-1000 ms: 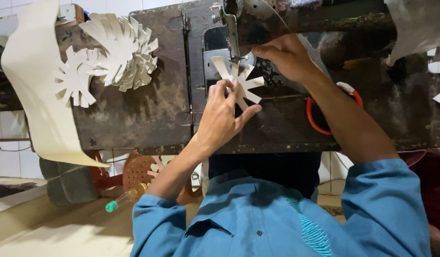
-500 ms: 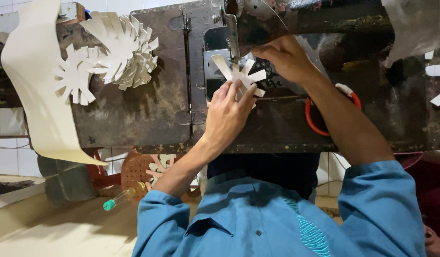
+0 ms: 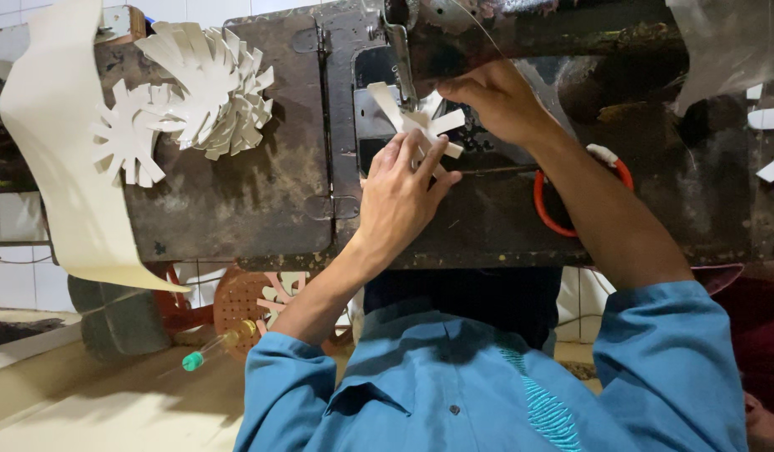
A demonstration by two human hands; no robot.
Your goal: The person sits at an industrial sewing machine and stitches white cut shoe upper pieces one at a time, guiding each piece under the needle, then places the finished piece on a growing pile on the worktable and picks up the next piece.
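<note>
The person leans over a dark, worn sewing machine bed [image 3: 236, 184], and both hands meet at the needle area. The left hand [image 3: 399, 197] lies flat, fingers spread and nearly straight, pressing down on a white fringed cut-out piece [image 3: 420, 125] so it stays against the metal plate; it grips nothing, it only pins the piece by its lower strips. The right hand [image 3: 496, 100] comes in from the far side with fingers curled, its fingertips resting at the piece's upper edge just beside the presser foot [image 3: 401, 63] (whether it pinches a strip or merely steadies it, I cannot tell, since the knuckles hide the tips). Held from two sides like this, the piece appears kept taut and turnable under the needle.

The piece itself sits right under the machine head, its radiating strips fanning out between the two hands.

Off to the left on the same bed, a stack of similar white fringed pieces [image 3: 211, 88] lies well apart from the hands, with one more piece [image 3: 128, 142] just beside it, seemingly parked within reach but clear of the work. A long cream sheet [image 3: 61, 142] droops over the bed's left end. An orange ring [image 3: 548, 219] shows near the right forearm, partly hidden.
</note>
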